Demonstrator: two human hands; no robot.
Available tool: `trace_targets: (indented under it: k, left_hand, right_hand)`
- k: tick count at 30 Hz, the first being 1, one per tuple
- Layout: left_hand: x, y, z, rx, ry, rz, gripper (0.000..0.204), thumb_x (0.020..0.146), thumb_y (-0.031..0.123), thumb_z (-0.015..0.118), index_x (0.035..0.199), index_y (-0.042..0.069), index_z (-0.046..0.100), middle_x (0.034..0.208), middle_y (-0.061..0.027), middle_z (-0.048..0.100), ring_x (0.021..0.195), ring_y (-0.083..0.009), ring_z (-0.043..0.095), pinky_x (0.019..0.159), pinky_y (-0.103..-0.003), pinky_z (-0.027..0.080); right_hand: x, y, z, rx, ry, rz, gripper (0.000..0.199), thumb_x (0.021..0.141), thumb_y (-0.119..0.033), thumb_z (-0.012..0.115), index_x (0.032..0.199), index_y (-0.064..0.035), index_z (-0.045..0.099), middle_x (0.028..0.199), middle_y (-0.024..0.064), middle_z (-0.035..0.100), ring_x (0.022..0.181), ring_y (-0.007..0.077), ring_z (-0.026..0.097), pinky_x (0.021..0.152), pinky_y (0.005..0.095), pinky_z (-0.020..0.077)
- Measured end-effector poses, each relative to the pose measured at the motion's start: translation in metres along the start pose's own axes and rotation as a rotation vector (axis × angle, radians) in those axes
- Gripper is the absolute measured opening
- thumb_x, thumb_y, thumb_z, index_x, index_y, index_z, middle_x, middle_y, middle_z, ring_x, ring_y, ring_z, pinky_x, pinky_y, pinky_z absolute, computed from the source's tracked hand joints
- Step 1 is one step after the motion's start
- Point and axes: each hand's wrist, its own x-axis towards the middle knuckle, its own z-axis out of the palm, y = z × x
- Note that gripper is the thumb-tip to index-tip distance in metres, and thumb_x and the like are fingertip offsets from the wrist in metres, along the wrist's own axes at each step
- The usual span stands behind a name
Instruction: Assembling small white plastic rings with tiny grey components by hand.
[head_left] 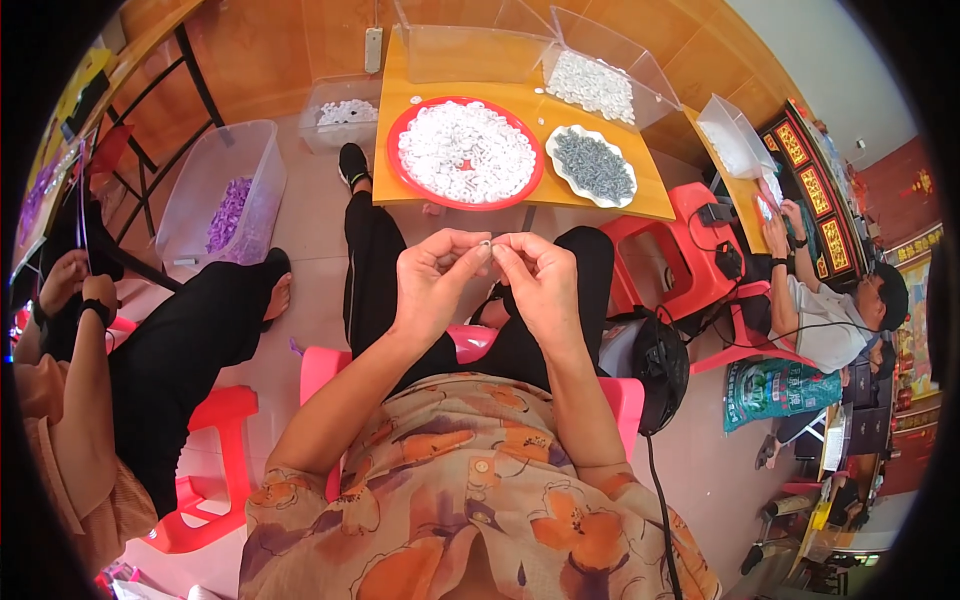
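Above my lap, my left hand [438, 275] and my right hand [540, 285] meet fingertip to fingertip, both closed in a pinch. Between them is a small pale piece [487, 244], partly covered by the fingers; its exact kind is too small to make out. Just beyond the hands, on the wooden table [425, 72], sits a red round tray [396, 150] heaped with small white ring-like pieces [465, 140]. To its right lies a white scalloped dish [622, 198] full of small grey pieces [595, 166].
A clear bin [648, 85] with white pieces stands at the table's back right. On the floor at left is a clear tub [262, 150] with purple pieces. Red stools [665, 275] stand at right with a black bag [660, 365]. One person sits at left, another at far right.
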Motion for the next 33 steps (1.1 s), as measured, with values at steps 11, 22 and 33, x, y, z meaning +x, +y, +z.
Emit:
trace_targets:
  k: [11, 22, 33]
  left_hand:
    - [0.028, -0.032, -0.046, -0.19, 0.051, -0.158, 0.02, 0.102, 0.012, 0.074, 0.119, 0.001, 0.075, 0.098, -0.0051, 0.077, 0.082, -0.01, 0.07, 0.08, -0.024, 0.055]
    - [0.033, -0.03, -0.057, -0.278, 0.131, -0.15, 0.019, 0.1, 0.015, 0.078, 0.115, 0.003, 0.077, 0.095, -0.005, 0.077, 0.08, -0.0094, 0.069, 0.076, -0.025, 0.053]
    - [0.03, -0.033, -0.061, -0.271, 0.087, -0.173, 0.022, 0.103, 0.014, 0.074, 0.121, 0.001, 0.074, 0.098, -0.0043, 0.076, 0.083, -0.0091, 0.069, 0.079, -0.024, 0.055]
  right_hand:
    - [0.142, 0.061, 0.007, -0.356, 0.005, -0.174, 0.023, 0.094, -0.022, 0.077, 0.102, -0.0008, 0.08, 0.082, 0.0165, 0.077, 0.078, 0.03, 0.075, 0.075, 0.0389, 0.0579]
    - [0.215, 0.088, 0.062, -0.752, -0.136, -0.501, 0.021, 0.089, -0.018, 0.081, 0.109, -0.0146, 0.083, 0.106, 0.0172, 0.073, 0.104, 0.0357, 0.072, 0.092, 0.0437, 0.0573]
    - [0.232, 0.097, -0.001, -0.8, -0.006, -0.367, 0.014, 0.086, -0.01, 0.077, 0.099, -0.0111, 0.083, 0.107, 0.0201, 0.074, 0.104, 0.0388, 0.071, 0.092, 0.0481, 0.0573]
